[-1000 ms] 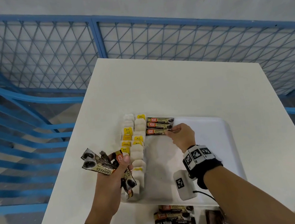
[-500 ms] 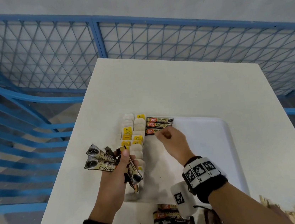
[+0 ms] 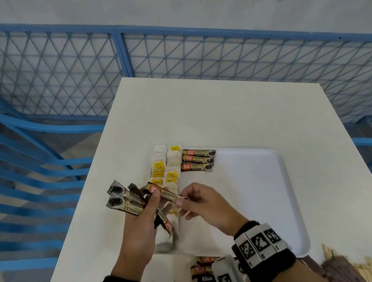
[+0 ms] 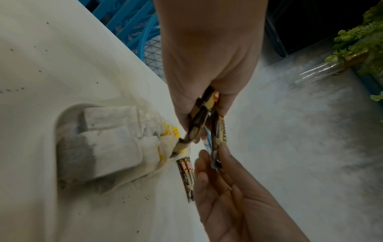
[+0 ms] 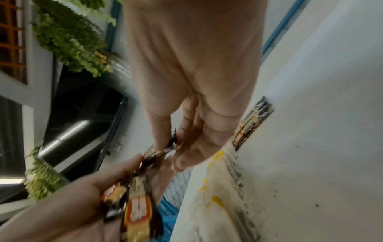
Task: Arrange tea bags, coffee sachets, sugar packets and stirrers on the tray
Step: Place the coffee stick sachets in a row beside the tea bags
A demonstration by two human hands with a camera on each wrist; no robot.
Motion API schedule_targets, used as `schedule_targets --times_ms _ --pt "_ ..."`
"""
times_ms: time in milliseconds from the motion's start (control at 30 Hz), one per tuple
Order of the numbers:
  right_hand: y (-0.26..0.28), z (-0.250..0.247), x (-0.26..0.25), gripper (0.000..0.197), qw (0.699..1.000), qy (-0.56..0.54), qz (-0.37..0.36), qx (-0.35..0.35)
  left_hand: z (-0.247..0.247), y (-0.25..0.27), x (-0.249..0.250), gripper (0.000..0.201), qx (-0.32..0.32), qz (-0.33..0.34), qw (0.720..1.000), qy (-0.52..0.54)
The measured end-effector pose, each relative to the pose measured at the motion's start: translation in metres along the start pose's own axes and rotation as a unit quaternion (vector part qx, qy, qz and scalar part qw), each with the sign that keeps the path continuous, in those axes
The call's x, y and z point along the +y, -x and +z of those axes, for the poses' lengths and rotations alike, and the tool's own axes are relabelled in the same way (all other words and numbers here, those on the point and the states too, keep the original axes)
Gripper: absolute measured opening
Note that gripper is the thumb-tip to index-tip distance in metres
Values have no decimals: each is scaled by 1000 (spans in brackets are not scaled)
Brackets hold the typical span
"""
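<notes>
White desk [image 3: 211, 105] filling the view, blue mesh fencing behind it. Nearest, spare sachets [image 3: 202, 272] and wooden stirrers [image 3: 369, 268] are lying at the near edge. Next, the left hand [image 3: 140, 219] is gripping a fan of coffee sachets [image 3: 127, 203], while the right hand [image 3: 202, 205] is pinching the end of one sachet [image 3: 169, 195], apparently drawing it out. Beyond, on the tray [image 3: 257, 193], tea bags [image 3: 164, 167] are filling the left side beside three laid sachets [image 3: 198, 160]. Next move likely calls for setting this one just below them.
</notes>
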State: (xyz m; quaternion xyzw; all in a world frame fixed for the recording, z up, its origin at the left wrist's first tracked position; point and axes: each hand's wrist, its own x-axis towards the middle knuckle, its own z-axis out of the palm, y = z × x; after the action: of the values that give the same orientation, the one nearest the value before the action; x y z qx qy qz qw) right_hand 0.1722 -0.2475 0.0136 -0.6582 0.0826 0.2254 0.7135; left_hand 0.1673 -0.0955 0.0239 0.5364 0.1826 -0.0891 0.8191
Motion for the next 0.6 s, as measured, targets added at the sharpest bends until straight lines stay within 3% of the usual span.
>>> schedule_targets --times_ms 133,333,600 --pt "-1 -13 0 8 994 -88 -19 68 -3 -1 -3 13 2 -20 1000 -21" --pt "-13 -45 1 3 978 -99 4 182 -8 1 -7 2 7 -19 994 -106" --pt "-39 -69 22 6 965 -20 54 254 -9 5 -6 26 -36 -39 986 -158"
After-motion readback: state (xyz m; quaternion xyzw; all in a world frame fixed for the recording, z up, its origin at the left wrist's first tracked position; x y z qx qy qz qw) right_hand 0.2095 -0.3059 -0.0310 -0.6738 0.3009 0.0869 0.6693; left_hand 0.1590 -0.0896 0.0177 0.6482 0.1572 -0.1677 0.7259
